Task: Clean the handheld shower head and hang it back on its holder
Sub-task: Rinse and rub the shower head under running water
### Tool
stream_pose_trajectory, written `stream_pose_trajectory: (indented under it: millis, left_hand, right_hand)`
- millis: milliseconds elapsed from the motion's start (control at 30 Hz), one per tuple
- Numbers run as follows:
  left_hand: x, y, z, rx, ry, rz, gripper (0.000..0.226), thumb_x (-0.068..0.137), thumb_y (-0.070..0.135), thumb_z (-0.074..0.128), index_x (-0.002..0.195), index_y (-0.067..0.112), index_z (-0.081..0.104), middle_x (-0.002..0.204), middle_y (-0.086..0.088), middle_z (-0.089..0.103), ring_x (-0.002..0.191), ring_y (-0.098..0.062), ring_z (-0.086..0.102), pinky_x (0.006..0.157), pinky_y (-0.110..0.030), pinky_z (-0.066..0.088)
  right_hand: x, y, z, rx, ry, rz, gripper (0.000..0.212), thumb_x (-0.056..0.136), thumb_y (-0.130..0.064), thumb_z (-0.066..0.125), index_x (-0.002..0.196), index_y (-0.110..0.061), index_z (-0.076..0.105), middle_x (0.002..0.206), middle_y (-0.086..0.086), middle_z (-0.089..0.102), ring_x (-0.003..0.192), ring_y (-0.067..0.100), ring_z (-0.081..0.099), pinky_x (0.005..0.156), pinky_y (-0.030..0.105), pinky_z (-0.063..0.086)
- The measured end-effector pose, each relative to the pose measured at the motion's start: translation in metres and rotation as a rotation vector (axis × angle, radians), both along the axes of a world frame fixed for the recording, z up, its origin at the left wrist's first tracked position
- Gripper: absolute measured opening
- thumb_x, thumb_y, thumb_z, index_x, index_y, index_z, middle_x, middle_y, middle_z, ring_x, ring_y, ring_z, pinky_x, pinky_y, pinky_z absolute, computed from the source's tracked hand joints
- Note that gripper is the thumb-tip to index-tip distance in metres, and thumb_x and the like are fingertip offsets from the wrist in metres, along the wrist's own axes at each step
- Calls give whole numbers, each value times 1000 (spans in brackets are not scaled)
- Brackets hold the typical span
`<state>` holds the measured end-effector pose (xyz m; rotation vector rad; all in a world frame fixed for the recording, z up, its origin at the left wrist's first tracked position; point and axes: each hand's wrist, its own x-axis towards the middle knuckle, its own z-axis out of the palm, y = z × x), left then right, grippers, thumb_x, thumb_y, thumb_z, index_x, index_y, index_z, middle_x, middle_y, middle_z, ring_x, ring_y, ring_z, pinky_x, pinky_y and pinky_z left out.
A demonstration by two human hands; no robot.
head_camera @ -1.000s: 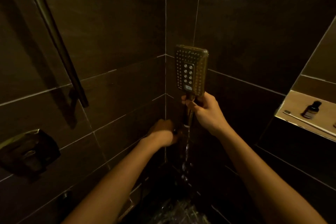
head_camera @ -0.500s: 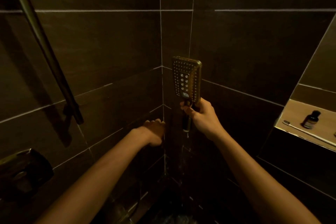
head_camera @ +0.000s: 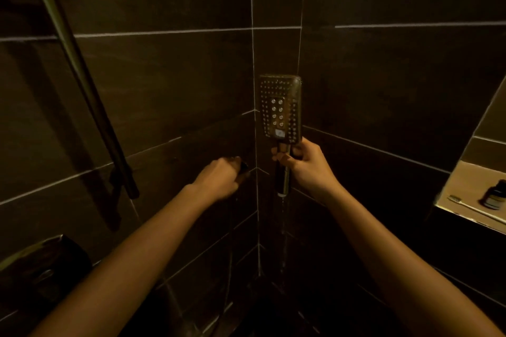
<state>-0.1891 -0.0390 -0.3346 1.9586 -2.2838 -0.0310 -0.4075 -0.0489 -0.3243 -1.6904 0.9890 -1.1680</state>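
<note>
Dark tiled walls (head_camera: 164, 76) meet in a corner near the middle of the view, with pale grout lines running across and down them. On the left wall a metal bar (head_camera: 82, 85) slants down from a bracket at the top edge, and its shadow falls on the tiles beside it. Low on the left, a dark, shiny fitting (head_camera: 41, 268) sticks out from the wall; its kind is hard to tell in the dim light. At the right edge a lit niche shelf (head_camera: 462, 183) holds a small dark bottle (head_camera: 494, 195), upright, and a toothbrush (head_camera: 476, 209) lying just in front of it, near the shelf's edge.
</note>
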Motion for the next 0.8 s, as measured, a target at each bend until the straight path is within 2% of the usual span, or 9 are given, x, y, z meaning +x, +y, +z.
stream_pose_trajectory:
  millis: [100,167,267,333,400,500,633,800]
  left_hand:
    - [12,-5,25,-47,40,69,35,98,36,57,127,17,55,124,-8,59,105,-24,63,86,-39,57]
    - [22,-8,49,-77,81,113,35,97,38,58,122,14,61,116,-8,61,107,-27,64,85,-37,55]
    - [40,-14,85,-166,81,139,30,94,42,62,97,12,63,104,-11,68,103,-31,66,80,-36,53]
    - [49,-13,112,-212,103,147,26,92,39,65,89,14,59,97,-9,67,97,-29,66,75,-37,51]
    - [58,-12,138,-270,122,131,26,91,34,68,95,9,66,94,-8,70,94,-26,67,74,-36,50]
    - [73,-7,177,-373,122,98,27,88,34,72,104,13,69,85,0,64,86,-19,63,70,-30,42]
    - [97,-2,228,-458,146,38,34,85,34,76,113,15,68,95,2,65,87,-14,61,67,-22,43]
    - [128,1,294,-585,70,61,42,83,34,78,118,14,67,112,-8,70,104,-22,64,85,-33,52]
  right_hand:
    - [8,-6,11,9,-19,68,27,94,-3,64,112,-22,69,114,6,74,109,18,71,103,49,54]
    - [17,-9,18,35,-40,100,27,94,0,63,114,-17,69,114,8,74,107,20,73,100,45,55]
    - [33,-13,30,57,-74,143,23,95,-2,65,116,-11,69,116,12,74,105,22,74,83,31,58]
    - [46,-15,39,84,-117,174,24,95,-3,66,117,-10,69,116,11,75,104,23,75,71,23,56]
    - [58,-17,48,117,-165,199,24,95,-3,66,118,-11,68,115,10,76,104,22,75,68,22,58]
    - [76,-21,63,130,-206,224,27,95,-4,66,121,-11,67,115,8,77,106,21,75,83,33,59]
    - [96,-24,76,146,-232,236,28,94,-4,67,122,-11,67,113,7,78,106,20,75,88,39,57]
    - [115,-22,88,152,-234,253,24,94,-5,67,116,-12,70,106,6,80,98,14,76,79,30,52]
